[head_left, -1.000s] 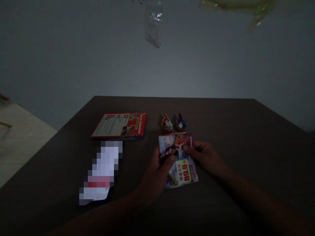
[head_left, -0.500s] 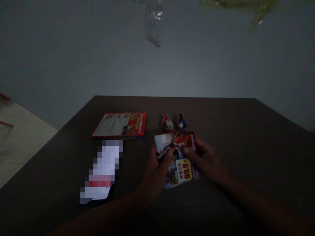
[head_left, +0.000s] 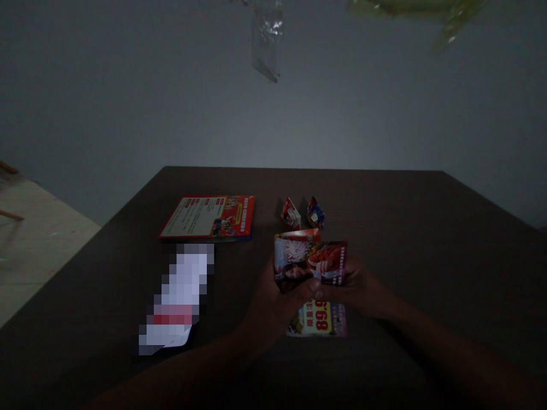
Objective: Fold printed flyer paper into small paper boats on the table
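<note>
Left hand (head_left: 277, 299) and right hand (head_left: 361, 289) are clamped on a glossy printed sheet (head_left: 294, 256), one at each side, thumb tips meeting on its face and most of the fingers hidden behind it. Both hold it over the near half of the surface (head_left: 397, 216), roughly midway between the left and right edges; whether its lower end touches down cannot be told. Its upper part tilts up, while a yellow price patch (head_left: 318, 319) shows below the thumbs.

Just beyond the sheet, toward the far edge, two small folded paper pieces stand side by side, slightly apart: a red-and-white one (head_left: 291, 216) and, to its right, a blue one (head_left: 316, 215). Nearer the left edge lies a red-bordered booklet (head_left: 209, 217), printed side up. Between it and the left forearm is a slim, pale-faced item (head_left: 182, 293), its face pixelated. Past the far edge rises a grey wall (head_left: 384, 114), with clear plastic (head_left: 268, 42) hanging before it.
</note>
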Demonstrator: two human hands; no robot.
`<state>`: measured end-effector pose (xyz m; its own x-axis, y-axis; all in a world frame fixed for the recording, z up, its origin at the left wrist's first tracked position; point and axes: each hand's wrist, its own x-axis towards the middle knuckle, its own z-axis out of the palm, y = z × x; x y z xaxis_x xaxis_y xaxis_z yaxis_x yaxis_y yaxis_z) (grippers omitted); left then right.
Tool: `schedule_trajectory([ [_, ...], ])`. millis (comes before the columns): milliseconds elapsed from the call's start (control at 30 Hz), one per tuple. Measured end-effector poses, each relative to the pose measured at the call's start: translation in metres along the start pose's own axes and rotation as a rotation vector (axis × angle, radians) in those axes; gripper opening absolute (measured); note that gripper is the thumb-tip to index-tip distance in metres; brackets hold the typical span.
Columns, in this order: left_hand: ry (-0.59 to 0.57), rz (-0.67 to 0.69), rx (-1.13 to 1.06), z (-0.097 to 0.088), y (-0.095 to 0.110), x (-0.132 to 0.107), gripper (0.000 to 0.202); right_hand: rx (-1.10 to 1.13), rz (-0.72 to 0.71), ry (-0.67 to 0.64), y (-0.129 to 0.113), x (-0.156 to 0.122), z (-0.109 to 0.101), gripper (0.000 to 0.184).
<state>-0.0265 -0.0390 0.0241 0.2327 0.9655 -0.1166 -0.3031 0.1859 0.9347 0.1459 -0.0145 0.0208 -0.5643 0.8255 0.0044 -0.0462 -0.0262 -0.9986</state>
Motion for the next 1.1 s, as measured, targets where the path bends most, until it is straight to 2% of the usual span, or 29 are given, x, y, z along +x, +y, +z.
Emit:
schedule_trajectory([
  [200, -0.017, 0.037, -0.006, 0.001, 0.002, -0.001, 0.047, 0.013, 0.077, 0.0, -0.006, -0.003, -0.001, 0.019],
  [333, -0.046, 0.035, -0.015, 0.002, 0.002, -0.001, 0.049, 0.052, 0.101, -0.108, -0.01, -0.009, 0.0, 0.028],
  [467, -0.088, 0.057, -0.039, 0.004, 0.0, -0.001, 0.056, 0.018, 0.148, -0.23, -0.015, -0.014, 0.001, 0.024],
  [600, -0.124, 0.037, -0.042, 0.003, -0.001, -0.001, 0.061, -0.055, 0.105, -0.257, -0.017, -0.015, 0.003, 0.021],
  [700, -0.132, -0.004, -0.023, 0.002, -0.001, -0.001, 0.058, -0.091, 0.077, -0.265, -0.016, -0.013, 0.004, 0.024],
  [933, -0.034, -0.095, -0.003, -0.001, -0.003, 0.001, 0.035, -0.178, -0.002, -0.012, -0.008, -0.004, 0.002, 0.028],
  [1100, 0.097, -0.154, -0.037, 0.0, 0.0, 0.003, 0.04, -0.345, -0.161, 0.267, 0.001, -0.002, -0.003, 0.038],
])
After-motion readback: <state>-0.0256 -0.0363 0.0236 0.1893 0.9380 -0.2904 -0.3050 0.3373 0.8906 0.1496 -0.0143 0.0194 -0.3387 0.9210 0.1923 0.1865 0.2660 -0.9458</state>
